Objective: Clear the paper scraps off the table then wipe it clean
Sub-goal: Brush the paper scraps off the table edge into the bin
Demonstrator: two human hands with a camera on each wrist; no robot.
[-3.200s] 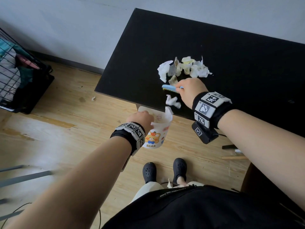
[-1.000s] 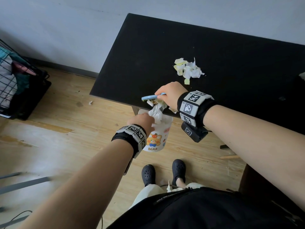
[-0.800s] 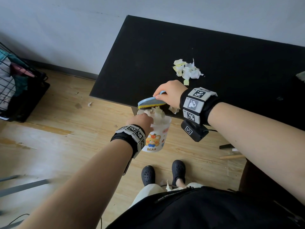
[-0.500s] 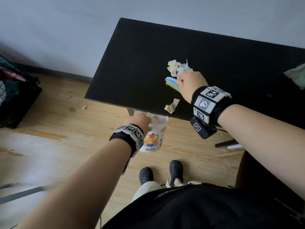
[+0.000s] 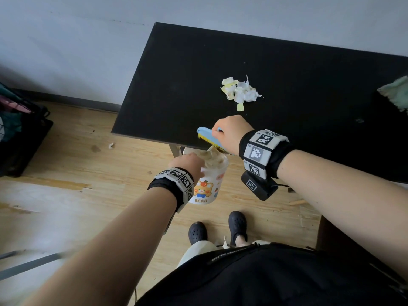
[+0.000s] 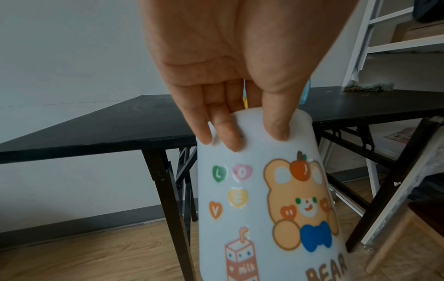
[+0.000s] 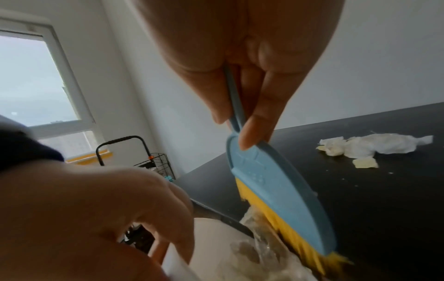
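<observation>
My left hand grips a white cup printed with a bear by its rim, just below the near edge of the black table. Crumpled paper fills the cup's mouth. My right hand holds a blue brush with yellow bristles at the table's edge, bristles pushing a scrap over the cup. A small pile of white and yellowish scraps lies farther back on the table.
A pale green cloth lies at the table's right end. A black wire cart stands on the wooden floor to the left. One small scrap lies on the floor. My feet in black clogs stand below the cup.
The brush went back toward the pile, then swept a loose scrap to the near edge and over the cup. The left hand has kept the cup under the edge.
</observation>
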